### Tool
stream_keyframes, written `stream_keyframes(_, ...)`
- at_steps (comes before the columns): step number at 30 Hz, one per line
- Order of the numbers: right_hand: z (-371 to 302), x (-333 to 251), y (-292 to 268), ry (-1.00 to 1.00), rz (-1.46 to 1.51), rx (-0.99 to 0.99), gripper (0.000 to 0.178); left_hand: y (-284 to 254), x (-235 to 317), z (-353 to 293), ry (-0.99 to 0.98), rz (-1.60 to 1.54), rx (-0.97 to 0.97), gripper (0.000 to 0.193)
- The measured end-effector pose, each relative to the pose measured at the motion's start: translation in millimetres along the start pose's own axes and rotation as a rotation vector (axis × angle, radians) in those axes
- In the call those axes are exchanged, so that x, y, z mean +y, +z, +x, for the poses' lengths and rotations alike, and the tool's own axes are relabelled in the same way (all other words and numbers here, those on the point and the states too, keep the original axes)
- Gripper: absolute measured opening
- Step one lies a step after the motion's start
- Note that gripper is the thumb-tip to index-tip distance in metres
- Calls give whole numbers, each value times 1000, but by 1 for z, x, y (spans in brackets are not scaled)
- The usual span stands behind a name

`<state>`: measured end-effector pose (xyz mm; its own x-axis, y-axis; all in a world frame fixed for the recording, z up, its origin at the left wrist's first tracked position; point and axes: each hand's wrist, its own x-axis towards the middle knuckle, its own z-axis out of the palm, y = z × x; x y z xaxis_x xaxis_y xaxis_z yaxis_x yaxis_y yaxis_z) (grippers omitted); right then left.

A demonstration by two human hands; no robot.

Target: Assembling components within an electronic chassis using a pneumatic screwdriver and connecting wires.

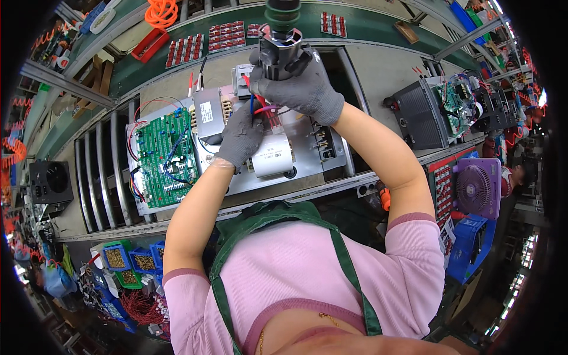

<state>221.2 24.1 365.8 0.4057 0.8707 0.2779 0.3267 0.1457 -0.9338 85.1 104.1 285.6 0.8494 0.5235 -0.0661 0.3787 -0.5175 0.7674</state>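
My right hand [305, 92], in a grey glove, is wrapped round the lower part of a black power screwdriver [281, 38] that comes down from above. The screwdriver's tip is hidden behind the gloved fingers. Just below and to the left, my gloved left hand [241, 139] is closed with its fingertips at red and blue wires [260, 105], which it seems to pinch. Both hands are over a metal chassis [316, 151]. A white cylindrical part [273, 158] lies by my left hand, with a silver box-shaped part [209, 115] on its other side.
A green circuit board [163, 157] covers the chassis's left end. Rollers [109, 171] run under it. Another unit with a black finned case [420, 115] stands at the right. Red parts [226, 35] lie on the far green bench. Blue and green bins [142, 260] sit at lower left.
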Motion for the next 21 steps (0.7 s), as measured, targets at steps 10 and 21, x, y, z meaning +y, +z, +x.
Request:
stream_keyframes(10, 1, -26, -12, -8, 214, 204, 36, -16, -7, -66, 391, -75, 274, 48)
stream_keyframes(21, 20, -41, 26, -159, 213, -63, 48, 5, -46, -85, 174, 115, 104, 35)
